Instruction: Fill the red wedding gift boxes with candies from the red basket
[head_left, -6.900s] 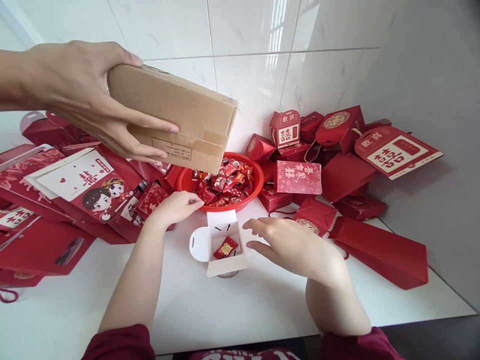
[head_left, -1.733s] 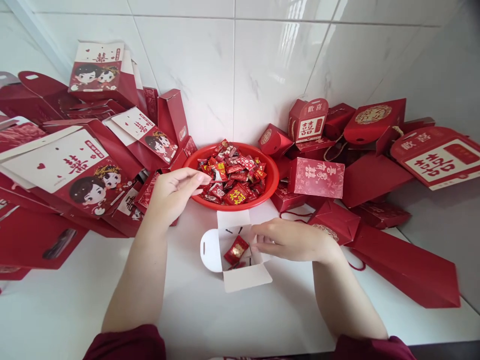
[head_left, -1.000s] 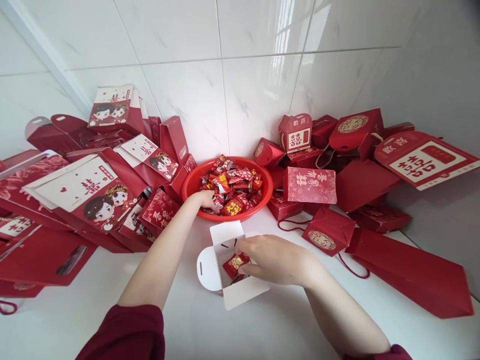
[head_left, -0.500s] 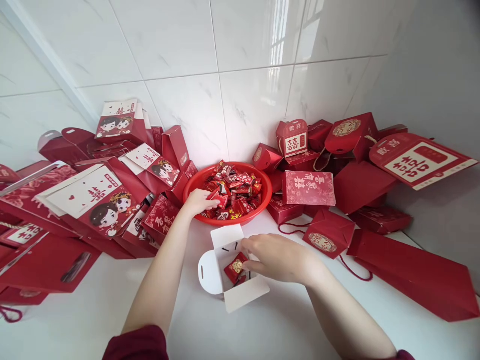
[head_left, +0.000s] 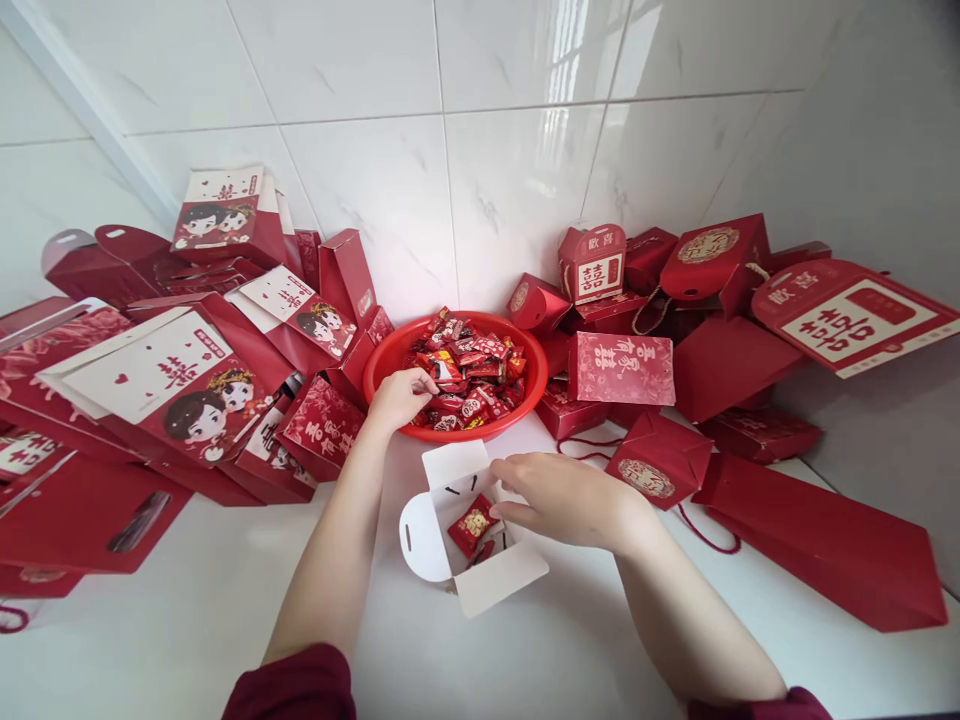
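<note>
My left hand (head_left: 403, 398) reaches over the near left rim of a red plastic basin (head_left: 541, 385). Its fingers are pinched together at the wrapped candies (head_left: 480, 365) heaped inside; what they grip, if anything, is hidden. In front of the basin stands a small paper box (head_left: 480, 590), its white inside showing and its flaps folded outward. A red wrapped candy (head_left: 472, 525) with a gold picture lies in it, with more red wrapping beside it. My right hand (head_left: 562, 498) hovers at the box's right side, thumb and fingers apart, partly covering the right flap.
Red gift boxes with cartoon couples (head_left: 202, 400) are piled at left. More red boxes (head_left: 622, 370) crowd the right, some with cord handles, and a long red box (head_left: 825, 545) lies there. A white tiled wall (head_left: 517, 200) rises behind the white tabletop (head_left: 420, 665).
My right thumb has drawn back from the candy in the box. My left fingers have shifted slightly left and up, and the red candy at their tips no longer shows there. The view shifted slightly.
</note>
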